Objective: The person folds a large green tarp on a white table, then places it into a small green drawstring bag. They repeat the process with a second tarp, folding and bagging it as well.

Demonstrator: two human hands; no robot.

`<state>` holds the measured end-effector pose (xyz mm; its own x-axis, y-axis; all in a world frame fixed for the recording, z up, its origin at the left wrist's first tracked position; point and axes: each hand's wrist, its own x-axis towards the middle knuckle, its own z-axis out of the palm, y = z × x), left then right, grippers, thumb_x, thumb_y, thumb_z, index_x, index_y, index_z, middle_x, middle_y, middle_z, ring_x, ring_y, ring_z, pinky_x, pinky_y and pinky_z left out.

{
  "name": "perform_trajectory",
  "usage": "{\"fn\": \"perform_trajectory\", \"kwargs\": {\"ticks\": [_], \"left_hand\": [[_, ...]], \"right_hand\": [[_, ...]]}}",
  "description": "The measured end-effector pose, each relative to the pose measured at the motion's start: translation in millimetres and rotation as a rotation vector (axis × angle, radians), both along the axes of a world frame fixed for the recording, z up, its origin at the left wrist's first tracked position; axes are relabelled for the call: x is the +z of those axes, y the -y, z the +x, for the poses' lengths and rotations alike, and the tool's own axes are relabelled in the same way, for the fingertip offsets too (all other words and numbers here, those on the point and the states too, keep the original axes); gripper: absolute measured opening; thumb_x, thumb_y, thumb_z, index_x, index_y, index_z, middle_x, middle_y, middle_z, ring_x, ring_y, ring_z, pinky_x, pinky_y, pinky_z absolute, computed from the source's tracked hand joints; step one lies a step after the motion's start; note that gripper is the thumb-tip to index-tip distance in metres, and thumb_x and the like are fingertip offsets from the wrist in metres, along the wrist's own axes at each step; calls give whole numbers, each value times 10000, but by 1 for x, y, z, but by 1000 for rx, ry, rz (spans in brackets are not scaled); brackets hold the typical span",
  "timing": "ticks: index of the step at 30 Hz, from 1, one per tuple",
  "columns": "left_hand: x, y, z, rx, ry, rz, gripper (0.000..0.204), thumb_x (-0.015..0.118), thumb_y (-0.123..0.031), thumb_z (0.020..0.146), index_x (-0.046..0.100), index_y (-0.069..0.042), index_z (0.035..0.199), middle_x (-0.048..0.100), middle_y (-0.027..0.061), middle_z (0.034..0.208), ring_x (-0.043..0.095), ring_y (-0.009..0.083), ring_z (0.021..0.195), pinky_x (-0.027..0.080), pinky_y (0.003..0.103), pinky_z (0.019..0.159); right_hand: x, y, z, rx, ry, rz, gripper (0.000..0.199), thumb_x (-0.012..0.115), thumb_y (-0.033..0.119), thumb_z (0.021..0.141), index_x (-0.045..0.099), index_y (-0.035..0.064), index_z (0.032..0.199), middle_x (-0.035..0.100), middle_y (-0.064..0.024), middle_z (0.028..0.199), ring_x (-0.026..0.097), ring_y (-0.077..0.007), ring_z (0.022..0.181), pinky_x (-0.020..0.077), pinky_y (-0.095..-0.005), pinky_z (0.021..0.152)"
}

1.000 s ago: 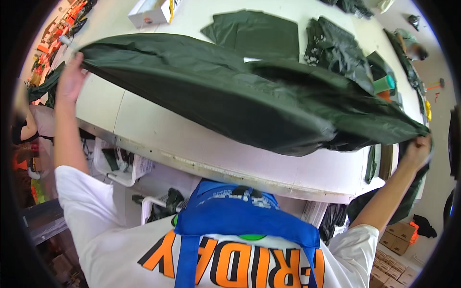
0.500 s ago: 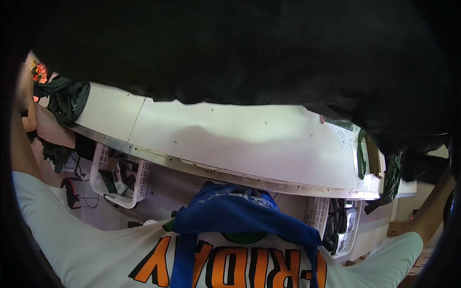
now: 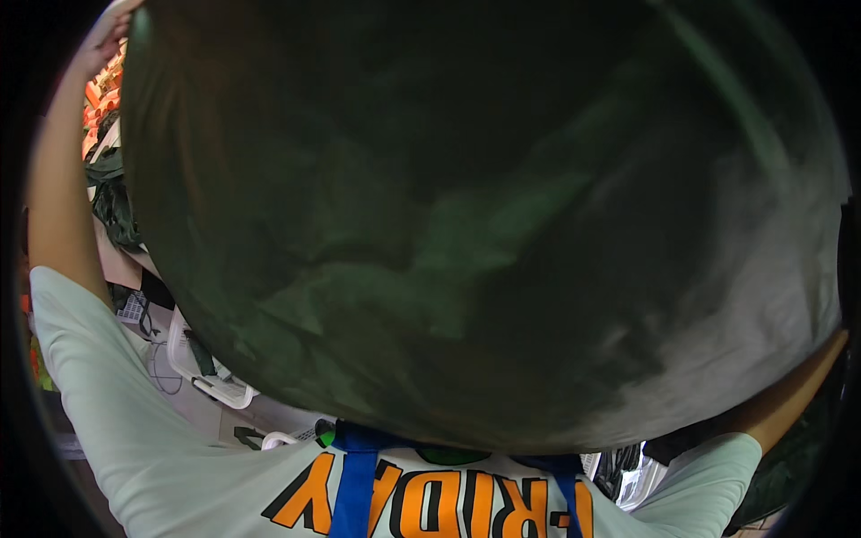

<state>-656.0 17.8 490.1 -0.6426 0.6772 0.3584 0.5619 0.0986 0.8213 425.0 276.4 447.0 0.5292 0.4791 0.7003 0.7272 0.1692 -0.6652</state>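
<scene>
A large dark green cloth (image 3: 484, 233) is lifted up close in front of the camera and fills nearly the whole head view. My left hand (image 3: 109, 34) is raised at the top left and grips the cloth's upper left edge. My left arm runs straight up along the left rim. Only my right forearm (image 3: 789, 394) shows, at the lower right, reaching up behind the cloth. The cloth hides my right hand and the table.
Beneath the cloth's left edge are a white plastic rack (image 3: 211, 381) and dark green garments (image 3: 112, 197) in a heap. Orange items (image 3: 94, 85) sit at the far left. My white shirt with a blue strap (image 3: 354, 484) fills the bottom.
The cloth, stretched low over the white table a second ago, has swung up toward the camera and now covers the table. Both my arms have risen.
</scene>
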Motion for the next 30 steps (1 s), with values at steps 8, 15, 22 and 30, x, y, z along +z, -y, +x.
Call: {"fn": "perform_trajectory", "kwargs": {"ticks": [8, 15, 22, 30], "left_hand": [[-236, -274, 68, -352, 352, -215, 728, 635, -370, 887, 304, -3, 1422, 366, 190, 1441, 397, 285, 1312, 350, 414, 1069], [-464, -89, 85, -130, -93, -768, 759, 623, -437, 870, 344, 17, 1410, 374, 209, 1446, 348, 300, 1351, 276, 385, 1109], [-537, 31, 205, -102, 1168, -664, 603, 655, -344, 872, 404, -64, 1344, 506, 118, 1310, 541, 222, 1087, 474, 429, 886], [-503, 12, 217, -230, 1328, -388, 480, 624, -179, 893, 421, -107, 1322, 541, 75, 1271, 536, 248, 1143, 431, 443, 969]], "right_hand": [[-126, -237, -104, 457, 170, -665, 260, 524, 337, 879, 588, 87, 909, 492, -4, 756, 446, -175, 657, 383, -338, 630], [-336, -28, -199, 617, 463, -909, 467, 610, 157, 878, 504, 37, 1317, 534, -188, 1300, 499, -286, 1213, 350, -370, 1039], [-507, 162, -6, 52, -631, -955, 750, 614, 505, 862, 382, 10, 1375, 486, -145, 1319, 492, -274, 1129, 390, -397, 955], [-483, 164, 18, 180, -240, -1187, 513, 623, 321, 875, 532, -40, 1227, 584, -133, 1133, 552, -226, 1003, 413, -339, 910]]}}
